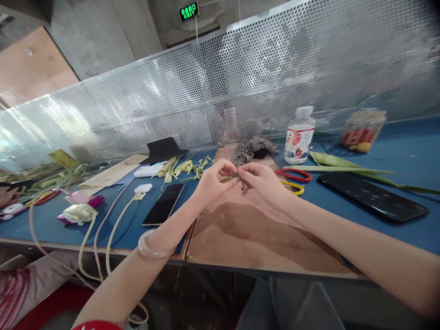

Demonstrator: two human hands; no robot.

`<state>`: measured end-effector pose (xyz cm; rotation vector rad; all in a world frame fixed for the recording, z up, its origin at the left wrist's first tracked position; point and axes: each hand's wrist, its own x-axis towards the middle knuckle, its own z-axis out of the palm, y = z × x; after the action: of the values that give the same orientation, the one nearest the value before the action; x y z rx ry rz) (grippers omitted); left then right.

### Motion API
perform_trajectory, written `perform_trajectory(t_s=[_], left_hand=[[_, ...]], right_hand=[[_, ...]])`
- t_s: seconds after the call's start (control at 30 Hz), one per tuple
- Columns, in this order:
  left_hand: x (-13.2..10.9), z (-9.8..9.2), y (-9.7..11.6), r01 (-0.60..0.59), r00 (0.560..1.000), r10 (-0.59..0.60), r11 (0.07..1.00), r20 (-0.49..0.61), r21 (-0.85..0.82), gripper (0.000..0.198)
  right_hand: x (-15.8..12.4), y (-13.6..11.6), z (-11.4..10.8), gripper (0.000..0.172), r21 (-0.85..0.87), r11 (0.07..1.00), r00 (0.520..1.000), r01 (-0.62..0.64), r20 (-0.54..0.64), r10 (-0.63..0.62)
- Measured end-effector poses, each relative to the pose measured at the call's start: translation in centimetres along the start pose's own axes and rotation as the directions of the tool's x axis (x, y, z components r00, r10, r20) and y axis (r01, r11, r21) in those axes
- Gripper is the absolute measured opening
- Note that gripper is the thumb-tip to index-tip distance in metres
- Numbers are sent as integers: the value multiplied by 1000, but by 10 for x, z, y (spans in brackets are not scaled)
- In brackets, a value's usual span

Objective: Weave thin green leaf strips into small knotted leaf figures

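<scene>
My left hand (217,182) and my right hand (258,179) meet above a wooden board (220,238), fingertips pinched together. Between them is a small, thin greenish-brown piece (238,177), mostly covered by the fingers, too small to name; a short dark end hangs below the right fingertips. Just behind the hands lies a bundle of grey cord (252,150). Beside my right hand are a red loop handle (299,175) and a yellow loop handle (294,188), which look like scissor handles partly hidden by the hand.
A phone (163,204) lies left, a larger black phone (373,196) right. A labelled bottle (299,136), a jar (363,130) and long green leaves (338,164) stand or lie behind. Leaf scraps (185,167), cables (109,233) and another person's hand (8,196) are left. A perforated metal screen (192,96) closes the back.
</scene>
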<state>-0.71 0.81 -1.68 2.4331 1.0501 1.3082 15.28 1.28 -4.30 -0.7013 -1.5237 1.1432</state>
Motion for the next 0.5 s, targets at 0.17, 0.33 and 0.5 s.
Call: perform_trajectory(t_s=[0.17,0.33,0.5], left_hand=[[-1,-1,0,-44,999,43,997,15,56,6],[0,-2,0,-40,999,38,997,28,65,5],[1,-2,2,25,1000,-25,999,18,-43,6]], right_hand=[[-1,-3,2,25,-2,1000,1000,-17,-13,17],[0,-3,1,24,6,1000,999,-15,-41,15],[3,3,-1,25,-19,1000,996,18,-87,-20]])
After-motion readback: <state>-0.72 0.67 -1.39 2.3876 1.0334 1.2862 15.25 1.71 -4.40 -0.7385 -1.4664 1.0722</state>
